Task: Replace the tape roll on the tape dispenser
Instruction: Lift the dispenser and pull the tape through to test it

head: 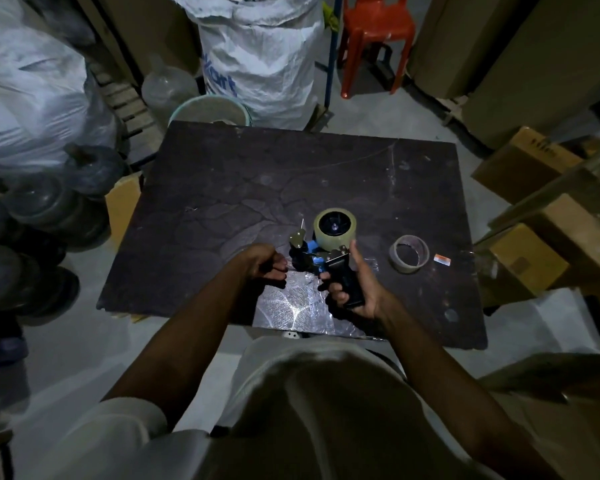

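Right hand [355, 292]: grip clamped round tape dispenser [326, 258] handle; rigid, light
Left hand [269, 263]: curled, contents unclear
Tape roll [335, 227]: mounted; blade sharp, hold by handle

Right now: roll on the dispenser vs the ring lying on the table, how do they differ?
The tape roll sits mounted on the tape dispenser, which the right hand holds by its handle; the empty ring lies loose on the table to the right. The tape roll looks thick-walled with tape; the empty ring is thin, table visible through it. Both are round and pale.
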